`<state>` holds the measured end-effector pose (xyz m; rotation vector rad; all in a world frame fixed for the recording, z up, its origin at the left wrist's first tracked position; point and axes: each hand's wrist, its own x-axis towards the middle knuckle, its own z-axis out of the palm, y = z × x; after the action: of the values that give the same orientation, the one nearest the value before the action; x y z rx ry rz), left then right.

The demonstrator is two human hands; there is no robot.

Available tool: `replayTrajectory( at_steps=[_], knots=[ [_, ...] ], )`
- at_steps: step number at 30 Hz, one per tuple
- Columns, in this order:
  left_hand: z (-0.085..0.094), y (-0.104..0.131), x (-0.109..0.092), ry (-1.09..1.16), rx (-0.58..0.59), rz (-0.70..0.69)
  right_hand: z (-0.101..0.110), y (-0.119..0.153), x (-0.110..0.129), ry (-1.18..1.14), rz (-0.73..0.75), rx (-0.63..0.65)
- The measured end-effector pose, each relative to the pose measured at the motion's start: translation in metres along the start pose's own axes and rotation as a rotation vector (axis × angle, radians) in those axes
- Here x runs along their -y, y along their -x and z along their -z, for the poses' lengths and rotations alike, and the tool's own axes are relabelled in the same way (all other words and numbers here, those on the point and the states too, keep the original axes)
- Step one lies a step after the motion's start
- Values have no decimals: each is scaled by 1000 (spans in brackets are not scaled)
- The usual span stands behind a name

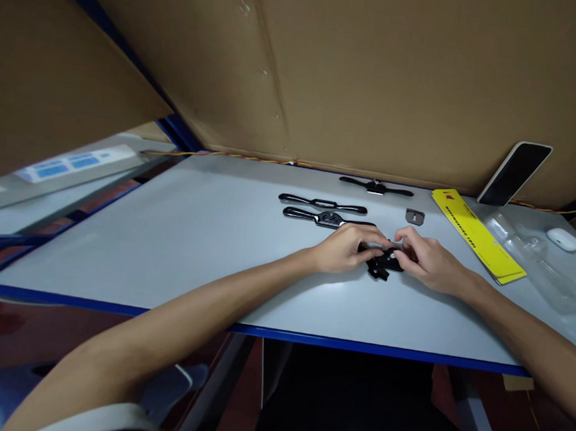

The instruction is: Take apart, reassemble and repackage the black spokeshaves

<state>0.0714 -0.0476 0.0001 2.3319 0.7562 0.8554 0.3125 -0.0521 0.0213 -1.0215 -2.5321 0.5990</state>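
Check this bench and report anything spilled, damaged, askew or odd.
Nothing stands out as spilled or damaged. The phone tilts beside the cardboard wall, but seems deliberately propped. The left hand and right hand partly hide the black tool between them, so I cannot fully judge it.

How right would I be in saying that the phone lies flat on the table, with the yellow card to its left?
Not quite: the phone does not lie flat; it stands tilted up on the table, as the head view shows. The yellow card is indeed to its left.
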Motion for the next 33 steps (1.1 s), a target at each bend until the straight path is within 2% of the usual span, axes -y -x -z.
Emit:
replayTrajectory(
  at_steps=[4,11,22,28,33],
  knots=[
    [-1,0,-1,-4,-12,2,0,0,-4,-2,10,-46],
    [-2,0,0,12,-6,2,3,2,0,-19,61,8],
    [-2,0,-1,32,-14,-21,-2,-3,9,-7,-163,-14],
    [-2,-1,1,42,-26,-23,-1,-2,11,53,-134,-12],
    [-2,-1,0,34,-9,-12,1,0,4,-58,-93,1]
  ],
)
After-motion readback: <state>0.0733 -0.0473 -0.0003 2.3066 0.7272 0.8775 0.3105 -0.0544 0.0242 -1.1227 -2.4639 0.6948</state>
